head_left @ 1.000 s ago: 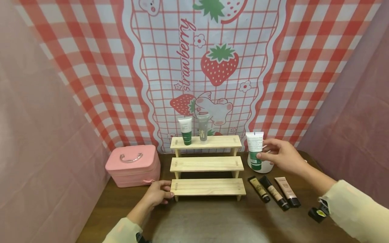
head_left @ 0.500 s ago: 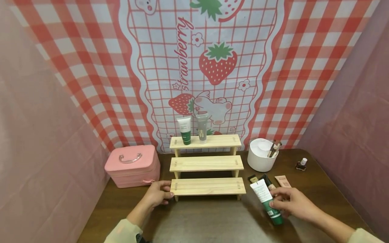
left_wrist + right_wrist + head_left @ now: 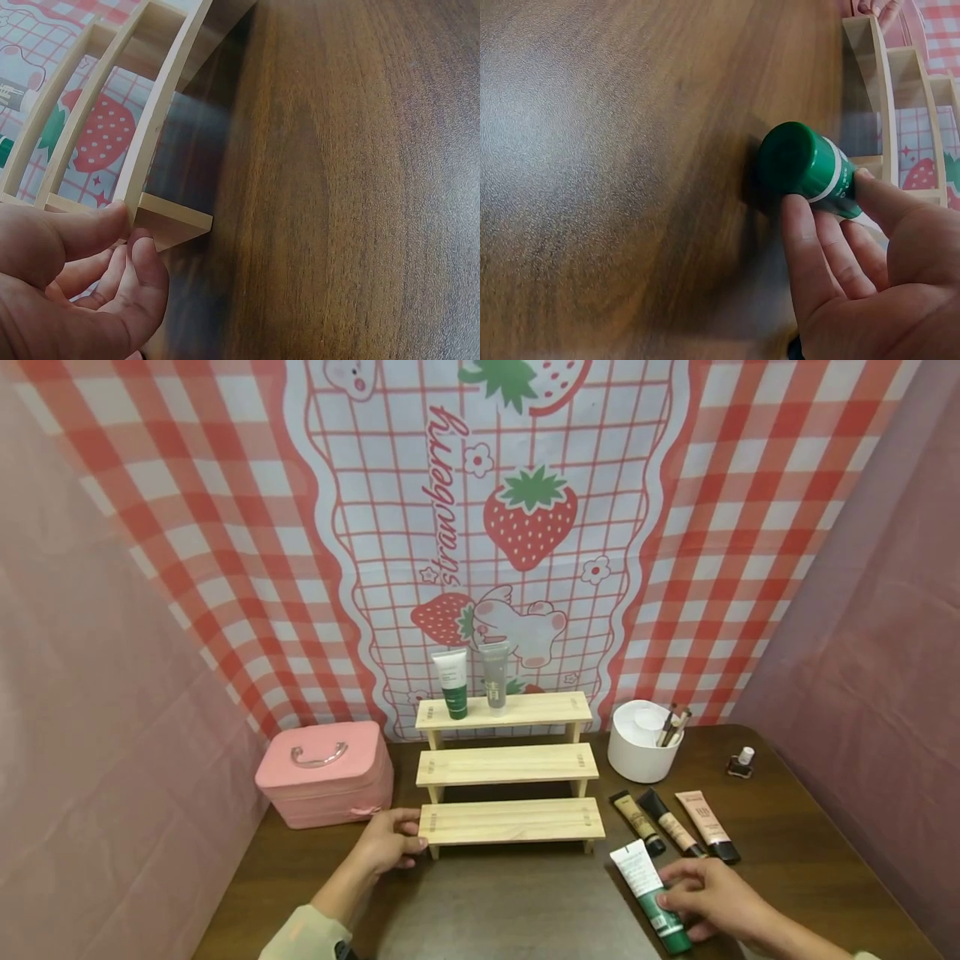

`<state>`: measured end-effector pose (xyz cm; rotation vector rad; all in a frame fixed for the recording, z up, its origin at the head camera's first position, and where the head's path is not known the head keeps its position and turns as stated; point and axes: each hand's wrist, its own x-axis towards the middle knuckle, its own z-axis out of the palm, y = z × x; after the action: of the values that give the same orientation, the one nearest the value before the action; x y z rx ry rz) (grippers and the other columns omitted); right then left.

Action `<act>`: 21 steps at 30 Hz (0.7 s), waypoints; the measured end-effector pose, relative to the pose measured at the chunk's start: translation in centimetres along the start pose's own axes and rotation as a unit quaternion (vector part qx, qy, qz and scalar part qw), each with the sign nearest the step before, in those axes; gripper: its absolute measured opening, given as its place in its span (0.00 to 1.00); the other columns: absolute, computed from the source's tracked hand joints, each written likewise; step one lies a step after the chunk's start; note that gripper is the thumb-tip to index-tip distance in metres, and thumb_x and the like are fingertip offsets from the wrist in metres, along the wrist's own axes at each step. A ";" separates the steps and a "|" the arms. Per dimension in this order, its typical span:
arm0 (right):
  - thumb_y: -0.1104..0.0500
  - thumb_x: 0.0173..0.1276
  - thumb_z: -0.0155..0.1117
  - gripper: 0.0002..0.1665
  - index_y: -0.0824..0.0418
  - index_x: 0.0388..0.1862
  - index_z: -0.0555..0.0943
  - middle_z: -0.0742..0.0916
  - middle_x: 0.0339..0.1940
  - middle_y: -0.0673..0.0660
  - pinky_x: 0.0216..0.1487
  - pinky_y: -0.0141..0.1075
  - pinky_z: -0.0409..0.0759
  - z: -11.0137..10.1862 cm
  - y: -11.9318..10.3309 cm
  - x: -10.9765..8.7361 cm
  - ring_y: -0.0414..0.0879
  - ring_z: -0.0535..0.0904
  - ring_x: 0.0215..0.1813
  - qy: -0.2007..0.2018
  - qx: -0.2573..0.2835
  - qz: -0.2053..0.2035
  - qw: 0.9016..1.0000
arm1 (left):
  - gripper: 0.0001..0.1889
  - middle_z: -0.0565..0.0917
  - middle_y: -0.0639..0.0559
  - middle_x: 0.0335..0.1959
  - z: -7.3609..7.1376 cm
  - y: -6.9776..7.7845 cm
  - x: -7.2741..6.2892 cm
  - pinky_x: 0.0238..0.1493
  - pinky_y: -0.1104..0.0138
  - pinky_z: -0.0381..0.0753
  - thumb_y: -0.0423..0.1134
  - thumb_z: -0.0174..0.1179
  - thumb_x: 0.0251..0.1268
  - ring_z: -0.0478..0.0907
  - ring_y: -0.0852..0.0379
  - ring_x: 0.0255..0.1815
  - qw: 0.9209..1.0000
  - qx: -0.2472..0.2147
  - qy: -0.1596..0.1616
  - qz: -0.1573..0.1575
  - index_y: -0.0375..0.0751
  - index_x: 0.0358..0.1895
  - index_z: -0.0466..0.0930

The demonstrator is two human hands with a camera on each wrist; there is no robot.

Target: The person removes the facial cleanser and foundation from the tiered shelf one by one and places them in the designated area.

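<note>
My right hand (image 3: 712, 897) pinches a white and green squeeze tube (image 3: 647, 893) low over the table's front right, its green cap (image 3: 799, 161) toward me. Thumb and fingers lie on opposite sides of the tube in the right wrist view. At the lower left corner of a three-tier wooden stand (image 3: 510, 821), my left hand (image 3: 386, 842) pinches the end of the bottom board (image 3: 154, 124) between thumb and fingers. On the top tier stand another white and green tube (image 3: 452, 685) and a grey translucent tube (image 3: 495, 681), both upright.
Right of the stand lie a gold tube (image 3: 637, 821), a black-capped beige tube (image 3: 672, 824) and a pink BB tube (image 3: 707, 825). Behind them stand a white round organizer (image 3: 641, 756) with brushes and a small bottle (image 3: 741, 764). A pink case (image 3: 326, 772) sits at left.
My right hand has brought the white and green tube from beside the white organizer down toward the table's front, tilting it. The left hand stays on the stand.
</note>
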<state>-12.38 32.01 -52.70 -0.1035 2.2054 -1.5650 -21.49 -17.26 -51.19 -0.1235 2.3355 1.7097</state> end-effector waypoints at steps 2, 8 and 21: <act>0.59 0.67 0.73 0.27 0.76 0.58 0.77 0.90 0.37 0.58 0.30 0.47 0.89 0.2 0.4 0.0 0.49 0.84 0.36 0.001 -0.004 0.009 1.000 | 0.29 0.79 0.38 0.42 0.2 -0.3 -0.1 0.27 0.61 0.85 0.17 0.67 0.57 0.80 0.54 0.31 1.000 -0.002 -0.002 -0.003 0.21 0.65 0.73; 0.58 0.68 0.73 0.28 0.77 0.58 0.79 0.91 0.38 0.58 0.30 0.48 0.89 0.5 1.1 -0.1 0.49 0.84 0.36 0.005 -0.021 0.027 0.999 | 0.29 0.78 0.38 0.42 0.6 -0.9 -0.2 0.27 0.60 0.85 0.18 0.67 0.57 0.80 0.53 0.31 1.000 -0.004 -0.006 -0.008 0.21 0.65 0.73; 0.54 0.65 0.75 0.23 0.70 0.50 0.83 0.90 0.33 0.55 0.21 0.44 0.86 -0.2 -1.5 1.0 0.48 0.84 0.31 0.018 -0.098 0.029 0.995 | 0.29 0.79 0.38 0.42 -0.1 0.0 0.8 0.26 0.61 0.85 0.18 0.67 0.58 0.80 0.53 0.31 1.000 0.004 -0.004 -0.014 0.23 0.65 0.73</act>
<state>-13.60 31.36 -51.55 -0.0700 2.3631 -1.3265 -22.24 -17.28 -51.38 -0.1473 2.3234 1.6852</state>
